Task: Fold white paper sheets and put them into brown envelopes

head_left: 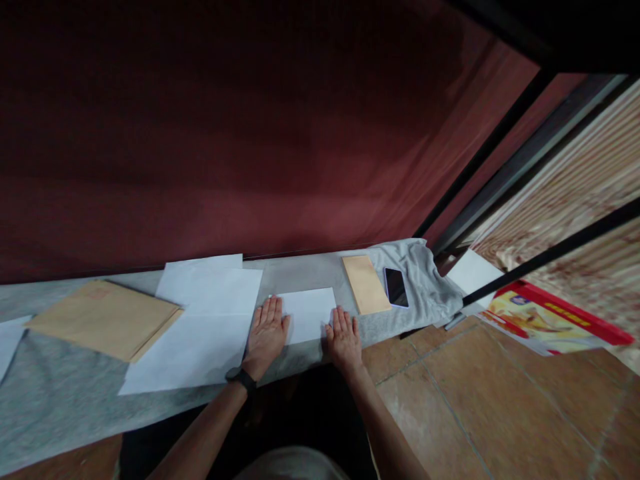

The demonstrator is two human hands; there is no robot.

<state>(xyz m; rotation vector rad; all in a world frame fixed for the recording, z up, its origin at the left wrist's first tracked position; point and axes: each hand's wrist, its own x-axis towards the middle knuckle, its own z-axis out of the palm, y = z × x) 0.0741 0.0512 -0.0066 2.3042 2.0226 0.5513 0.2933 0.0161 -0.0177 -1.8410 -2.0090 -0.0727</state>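
A white sheet of paper (309, 313), seemingly folded, lies flat on the grey cloth in front of me. My left hand (267, 337) rests palm down on its left edge, fingers stretched out. On the right edge lies my right hand (344, 337), also flat with its fingers extended. Larger white sheets (210, 333) spread out just left of my left hand. To the right of my right hand is a tan envelope (366, 285), with a phone (397, 288) beside it.
Brown envelopes (103, 319) overlap the white sheets on the left. Grey cloth (45, 413) covers the narrow surface, backed by a dark red panel (300, 167). Black bars (490, 147) stand at the right. A red and yellow box (550, 320) sits on the tiled floor (480, 393).
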